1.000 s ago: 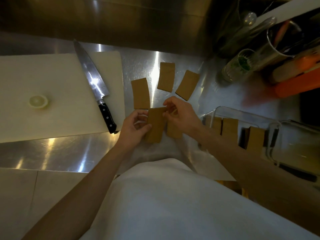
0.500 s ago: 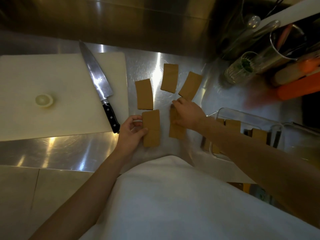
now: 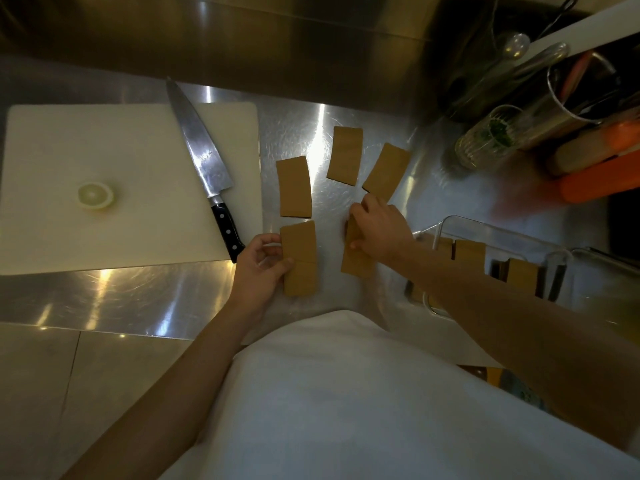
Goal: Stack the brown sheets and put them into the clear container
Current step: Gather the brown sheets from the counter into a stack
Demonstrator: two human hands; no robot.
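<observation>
brown sheets [image 3: 294, 187]: you see plain tan brown, no pattern, on each one beside the cutting board.
cutting board [image 3: 104, 168]: your board is plain creamy white.
knife [image 3: 202, 157]: on the board's right part; silver blade, black handle with pale rivets.
round slice [image 3: 95, 195]: on the board's left part; pale yellow-white.
counter [image 3: 138, 292]: you have bare shiny steel grey around the board.
clear container [image 3: 485, 230]: far right of the board; colourless, more tan brown inside.
garment [image 3: 346, 393]: yours is plain white.

Left hand [image 3: 262, 268] curled, thumb and fingers pinching inward. Right hand [image 3: 380, 231] palm-down, fingers bent, forearm reaching in from the right.
</observation>
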